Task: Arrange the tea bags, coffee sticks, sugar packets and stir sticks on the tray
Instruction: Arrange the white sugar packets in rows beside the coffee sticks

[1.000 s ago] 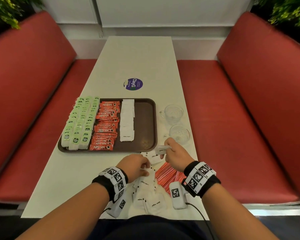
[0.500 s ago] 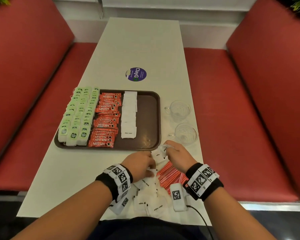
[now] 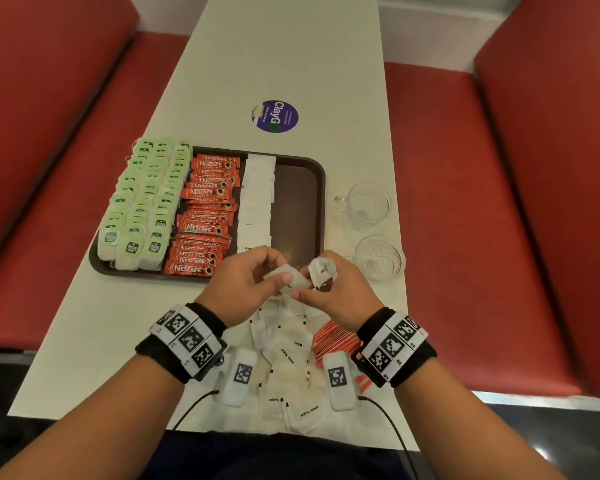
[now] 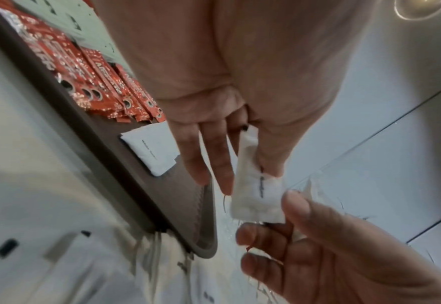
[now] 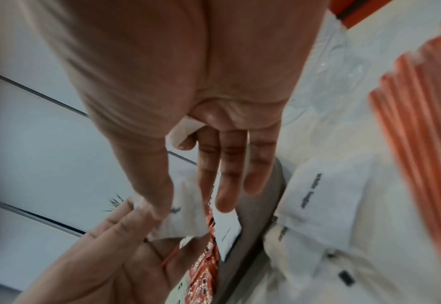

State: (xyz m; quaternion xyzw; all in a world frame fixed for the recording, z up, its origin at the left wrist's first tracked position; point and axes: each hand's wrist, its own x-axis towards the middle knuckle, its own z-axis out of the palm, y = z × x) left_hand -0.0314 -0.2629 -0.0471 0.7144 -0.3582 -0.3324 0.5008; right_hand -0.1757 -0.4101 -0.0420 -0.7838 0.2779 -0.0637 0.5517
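Observation:
A brown tray (image 3: 300,188) holds green tea bags (image 3: 142,202) on its left, red coffee sticks (image 3: 205,216) beside them, then a column of white sugar packets (image 3: 257,199). Above the tray's near edge my left hand (image 3: 279,270) and right hand (image 3: 307,284) meet. Both pinch one sugar packet (image 4: 255,195) between thumb and fingers; the right wrist view shows the same packet (image 5: 183,216). My right hand also keeps another packet (image 3: 321,270) tucked under its fingers. Loose sugar packets (image 3: 288,358) and red stir sticks (image 3: 333,341) lie on the table under my wrists.
Two glass cups (image 3: 364,206) (image 3: 378,258) stand right of the tray, near the table's right edge. A round purple sticker (image 3: 275,116) lies beyond the tray. Red bench seats (image 3: 465,202) flank the white table (image 3: 274,46). The tray's right strip is bare.
Both hands have lifted from the loose pile toward the tray's near edge, carrying sugar packets. They now meet on one packet. The head view has tilted down and closer.

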